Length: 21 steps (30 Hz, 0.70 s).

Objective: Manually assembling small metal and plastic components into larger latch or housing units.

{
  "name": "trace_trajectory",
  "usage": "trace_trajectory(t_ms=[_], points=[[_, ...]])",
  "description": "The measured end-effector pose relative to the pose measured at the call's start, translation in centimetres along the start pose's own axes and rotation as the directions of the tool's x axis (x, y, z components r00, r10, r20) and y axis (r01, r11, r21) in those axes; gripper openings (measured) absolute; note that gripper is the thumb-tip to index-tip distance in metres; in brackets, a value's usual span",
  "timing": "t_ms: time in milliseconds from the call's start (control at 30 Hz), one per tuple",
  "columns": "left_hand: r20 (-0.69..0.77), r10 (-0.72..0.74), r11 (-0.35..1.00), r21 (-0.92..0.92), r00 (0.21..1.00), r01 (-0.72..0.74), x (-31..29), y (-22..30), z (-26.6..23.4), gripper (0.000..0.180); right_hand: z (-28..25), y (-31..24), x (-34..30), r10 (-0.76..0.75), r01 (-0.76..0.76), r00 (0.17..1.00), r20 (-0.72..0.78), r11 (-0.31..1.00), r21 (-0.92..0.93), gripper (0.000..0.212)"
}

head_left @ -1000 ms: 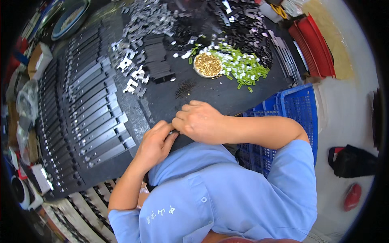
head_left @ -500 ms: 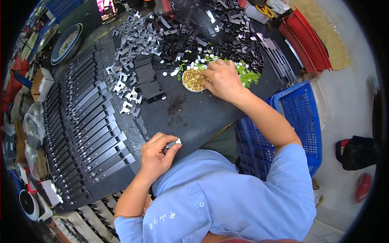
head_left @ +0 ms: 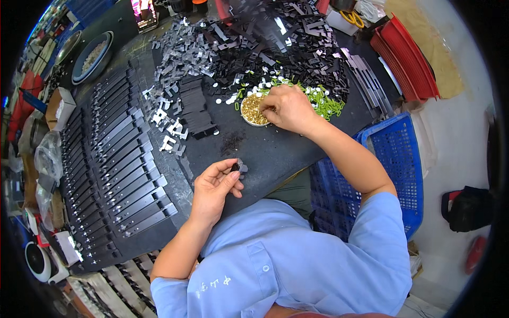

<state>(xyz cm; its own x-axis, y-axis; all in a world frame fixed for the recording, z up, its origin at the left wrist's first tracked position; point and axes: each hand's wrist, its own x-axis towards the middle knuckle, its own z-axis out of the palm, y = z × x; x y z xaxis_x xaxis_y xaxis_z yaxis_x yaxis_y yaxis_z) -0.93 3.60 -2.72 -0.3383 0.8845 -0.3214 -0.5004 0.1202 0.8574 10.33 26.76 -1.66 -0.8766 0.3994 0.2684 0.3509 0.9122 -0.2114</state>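
Near the table's front edge, my left hand (head_left: 213, 192) pinches a small dark grey bracket-like part (head_left: 242, 166) between thumb and fingertips. My right hand (head_left: 290, 108) is over the right rim of a round white dish (head_left: 245, 117) heaped with small brass-coloured pieces (head_left: 251, 106). Its fingers are curled together at the pieces; whatever they hold is hidden. Green oblong loops (head_left: 331, 105) and small white discs (head_left: 231, 99) lie around the dish. Left of it rests a stack of flat black strips (head_left: 195, 108), with tiny dark pins (head_left: 231, 142) scattered in front.
Rows of long black assemblies (head_left: 124, 175) cover the table's left side. Grey metal brackets (head_left: 185, 55) and black parts (head_left: 297, 47) are piled at the back. Blue crates (head_left: 395, 159) stand at the right edge, below red baskets (head_left: 405, 58). A lit phone (head_left: 144, 15) stands at the far left.
My left hand has risen slightly away from my body and turned, so a dark part shows at its fingertips. The right hand stays at the brass pieces, its fingers more curled.
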Motion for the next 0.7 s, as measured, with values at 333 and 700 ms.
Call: trace_trajectory(t_ms=[333, 700], points=[[-0.024, -0.066, 0.960, -0.275, 0.998, 0.057, 0.3, -0.6, -0.1, 0.023, -2.0, -2.0, 0.3, -0.026, 0.027, 1.000, -0.007, 0.982, 0.189, 0.008], [-0.004, -0.049, 0.965, -0.257, 0.999, 0.047, -0.5, -0.6, -0.5, 0.022, -0.4, -0.3, 0.1, -0.059, 0.061, 0.998, -0.025, 0.992, 0.115, 0.006]])
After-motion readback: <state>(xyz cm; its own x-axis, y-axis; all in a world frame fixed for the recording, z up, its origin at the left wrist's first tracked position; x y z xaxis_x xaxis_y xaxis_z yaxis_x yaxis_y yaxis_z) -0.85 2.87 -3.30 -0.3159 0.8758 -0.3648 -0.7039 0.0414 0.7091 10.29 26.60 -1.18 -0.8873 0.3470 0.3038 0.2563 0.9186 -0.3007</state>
